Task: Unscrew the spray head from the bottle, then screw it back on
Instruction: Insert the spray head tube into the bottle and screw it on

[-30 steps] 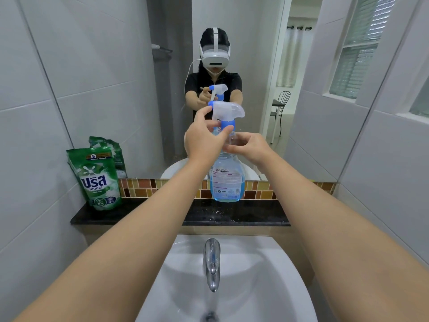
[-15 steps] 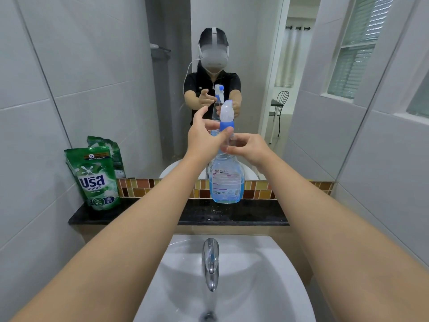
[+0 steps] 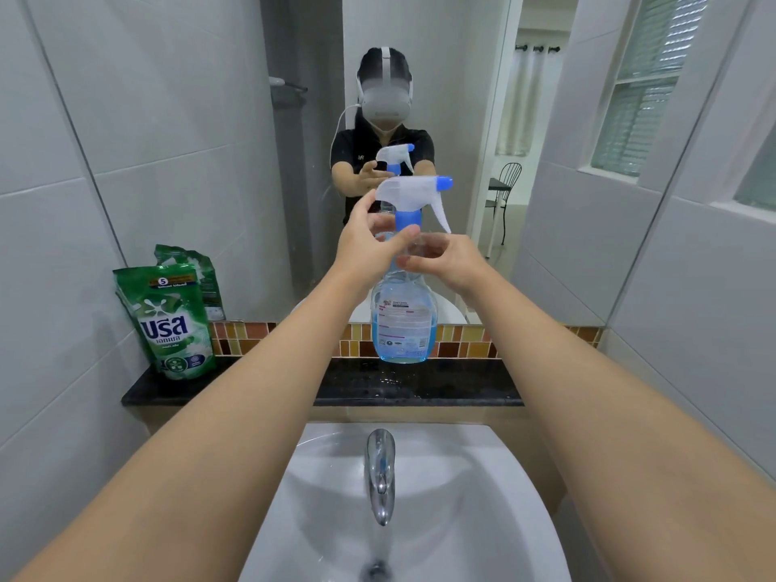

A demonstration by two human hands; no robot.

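Spray head: turned since last second, nozzle now right; unscrewing likely underway. Left hand pinches collar; right hand grips bottle neck.

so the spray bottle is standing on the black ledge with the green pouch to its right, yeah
Not quite: in the head view the green pouch is to the left of the spray bottle, not its right. The bottle does stand on the black ledge.

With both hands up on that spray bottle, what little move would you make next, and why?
Probably another small twist of the blue collar with the left hand, while the right hand steadies the bottle by its neck. The spray head sits on the bottle, and the left fingers are already at the collar.
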